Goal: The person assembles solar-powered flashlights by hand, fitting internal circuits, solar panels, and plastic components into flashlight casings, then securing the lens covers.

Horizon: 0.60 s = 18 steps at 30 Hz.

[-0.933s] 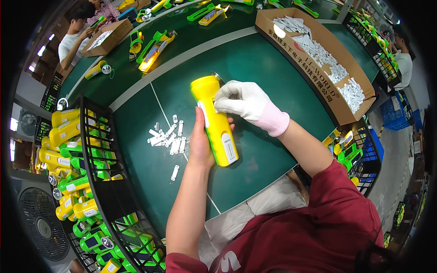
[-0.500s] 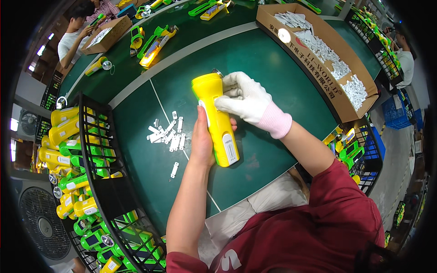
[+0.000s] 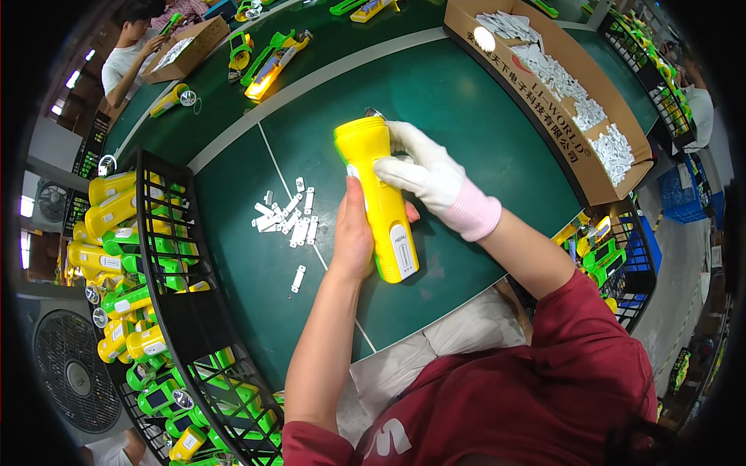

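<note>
A yellow flashlight body (image 3: pixel 375 175) with green edges and a grey-white panel lies tilted over the green table, its wide head away from me. My bare left hand (image 3: pixel 355 233) is wrapped round its middle from the left, fingertips showing past the right side. My right hand (image 3: pixel 426 169), in a white glove with a pink cuff, grips the neck near the head, thumb on the yellow side. A shiny round reflector (image 3: pixel 374 114) shows at the far rim of the head, partly hidden. Small white plastic pieces (image 3: pixel 289 220) lie scattered left of the flashlight.
At left a black crate (image 3: pixel 167 311) holds several yellow and green flashlights. A cardboard box (image 3: pixel 536 116) of white pieces stands at the far right, another crate (image 3: pixel 633 268) at the right. More flashlight parts (image 3: pixel 272 71) lie beyond the pale rail. A person (image 3: pixel 128 58) works at far left.
The flashlight has shifted slightly right in the picture and turned a little more upright, with both hands still on it. The surroundings have shifted slightly as well.
</note>
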Each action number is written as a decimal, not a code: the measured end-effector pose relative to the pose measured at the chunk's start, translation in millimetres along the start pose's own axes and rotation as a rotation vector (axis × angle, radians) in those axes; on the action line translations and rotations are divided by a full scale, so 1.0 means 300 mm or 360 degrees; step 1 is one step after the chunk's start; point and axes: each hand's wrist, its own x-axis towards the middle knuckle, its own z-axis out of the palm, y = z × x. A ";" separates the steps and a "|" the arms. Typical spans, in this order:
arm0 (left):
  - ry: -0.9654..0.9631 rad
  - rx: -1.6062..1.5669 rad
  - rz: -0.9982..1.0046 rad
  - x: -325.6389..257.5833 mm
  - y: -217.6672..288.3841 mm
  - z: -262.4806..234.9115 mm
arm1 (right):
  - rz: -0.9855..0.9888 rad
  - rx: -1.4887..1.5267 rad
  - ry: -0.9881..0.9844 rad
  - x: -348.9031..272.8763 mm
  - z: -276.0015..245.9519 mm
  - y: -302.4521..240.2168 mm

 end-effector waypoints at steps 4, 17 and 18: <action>0.0135 -0.0085 0.0045 -0.002 0.007 0.028 | -0.0128 0.0128 -0.0044 -0.009 0.029 0.010; 0.0300 -0.0073 -0.0034 0.012 -0.005 0.039 | -0.0218 0.0182 0.0152 0.032 0.048 0.076; 0.0322 -0.0121 -0.0026 0.016 -0.003 0.037 | -0.0218 0.0180 0.0149 0.031 0.052 0.073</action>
